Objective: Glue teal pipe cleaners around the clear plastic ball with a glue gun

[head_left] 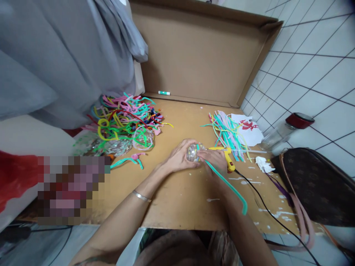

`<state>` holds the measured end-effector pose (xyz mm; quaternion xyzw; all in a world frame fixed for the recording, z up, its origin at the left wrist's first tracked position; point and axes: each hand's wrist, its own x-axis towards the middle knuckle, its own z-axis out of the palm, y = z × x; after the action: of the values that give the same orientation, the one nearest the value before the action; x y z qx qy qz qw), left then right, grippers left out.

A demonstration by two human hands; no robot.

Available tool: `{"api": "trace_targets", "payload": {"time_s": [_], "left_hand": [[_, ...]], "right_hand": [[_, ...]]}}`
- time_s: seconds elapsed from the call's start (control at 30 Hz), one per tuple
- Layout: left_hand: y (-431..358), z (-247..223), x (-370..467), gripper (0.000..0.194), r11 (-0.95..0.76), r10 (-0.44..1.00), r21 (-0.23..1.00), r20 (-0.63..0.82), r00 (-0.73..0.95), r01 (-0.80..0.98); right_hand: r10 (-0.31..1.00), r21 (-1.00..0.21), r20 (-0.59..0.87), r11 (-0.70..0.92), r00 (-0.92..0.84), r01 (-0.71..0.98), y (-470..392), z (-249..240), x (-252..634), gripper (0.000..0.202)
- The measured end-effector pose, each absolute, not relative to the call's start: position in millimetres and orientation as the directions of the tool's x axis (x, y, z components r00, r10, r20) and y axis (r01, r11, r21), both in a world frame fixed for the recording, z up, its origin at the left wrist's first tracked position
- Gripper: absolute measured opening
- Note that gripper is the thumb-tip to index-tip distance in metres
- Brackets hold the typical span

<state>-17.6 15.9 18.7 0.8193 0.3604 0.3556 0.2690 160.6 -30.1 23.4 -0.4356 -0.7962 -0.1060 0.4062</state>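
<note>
My left hand (181, 155) is closed around a small clear plastic piece (192, 152), round like a bottle end. My right hand (215, 160) pinches a teal pipe cleaner (229, 184) against the clear piece. The free end of that pipe cleaner hangs toward me over my right forearm and curls at the tip. Just beyond my right hand lies a yellow glue gun (229, 159), partly hidden by the fingers. A translucent glue stick (251, 151) sticks out of its back.
Mixed pipe cleaners (124, 114) are heaped at the left, with clear plastic pieces (142, 139) in front. A pipe cleaner bundle (226, 129) lies beside paper (253, 136). A glass bottle (280, 131) and brown bag (316, 184) stand right. A black cord (260, 199) crosses the table edge.
</note>
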Motion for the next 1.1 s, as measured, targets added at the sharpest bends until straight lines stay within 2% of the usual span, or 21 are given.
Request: {"api": "trace_targets", "payload": {"time_s": [0.5, 0.77, 0.93, 1.1], "left_hand": [[16, 19, -18, 0.070, -0.599, 0.778, 0.702, 0.395, 0.488, 0.386], [13, 21, -16, 0.074, -0.476, 0.839, 0.816, 0.310, 0.448, 0.329], [12, 23, -12, 0.077, -0.393, 0.872, 0.874, 0.255, 0.418, 0.286], [10, 25, -10, 0.080, -0.343, 0.878, 0.904, 0.213, 0.428, 0.254]], "right_hand": [[0.584, -0.154, 0.751, 0.610, -0.309, 0.777, -30, 25, 161, 0.023], [0.538, -0.124, 0.797, 0.594, -0.277, 0.795, -24, 15, 159, 0.029], [0.572, -0.108, 0.754, 0.593, -0.323, 0.798, -23, 13, 162, 0.024], [0.572, -0.109, 0.763, 0.573, -0.301, 0.812, -23, 13, 163, 0.028]]}}
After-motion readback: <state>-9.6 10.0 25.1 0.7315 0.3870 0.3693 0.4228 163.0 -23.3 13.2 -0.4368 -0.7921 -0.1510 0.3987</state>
